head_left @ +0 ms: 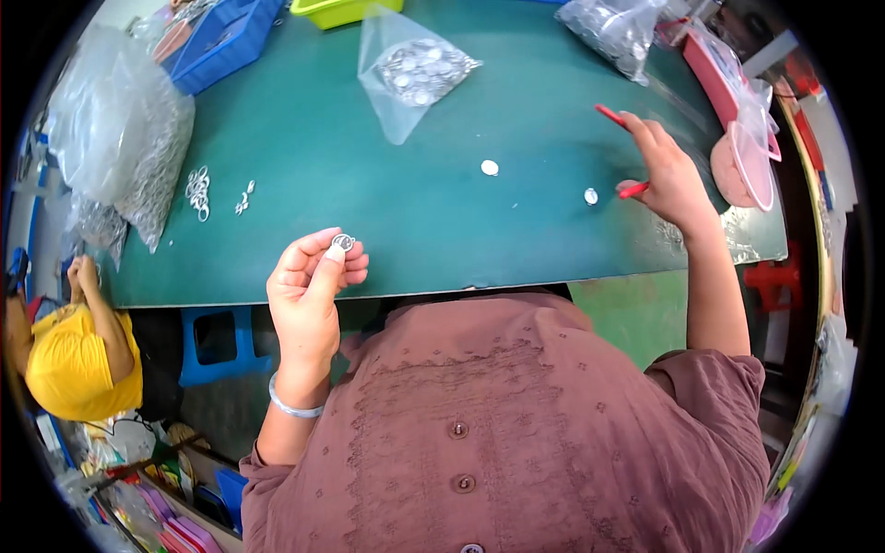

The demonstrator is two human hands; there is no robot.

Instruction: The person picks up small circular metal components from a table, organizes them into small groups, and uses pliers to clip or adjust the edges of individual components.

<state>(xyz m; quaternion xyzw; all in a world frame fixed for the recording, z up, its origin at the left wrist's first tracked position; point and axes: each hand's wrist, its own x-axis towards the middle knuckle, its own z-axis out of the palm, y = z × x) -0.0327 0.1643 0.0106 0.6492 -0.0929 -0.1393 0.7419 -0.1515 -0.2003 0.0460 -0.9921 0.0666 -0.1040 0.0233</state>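
My left hand (313, 276) pinches a small round silver-coloured metal charm (343, 241) between thumb and fingers, above the table's near edge. Further right, my right hand (668, 170) is curled round a red-handled tool (633, 190). Two red ends stick out from it, spread apart; the rest of the tool is hidden by the hand. Just left of that hand a small round silver disc (591, 196) lies on the table. A white disc (489, 168) lies between my hands. Left of my left hand are a cluster of metal rings (198, 192) and several small metal bits (245, 197).
An opened clear bag of round discs (419, 74) lies at the far middle of the green table (406, 184). Big bags of metal parts (120, 120) and a blue bin (221, 41) stand left. A pink basket (742, 166) sits right. Another person in yellow (83, 359) sits at the left.
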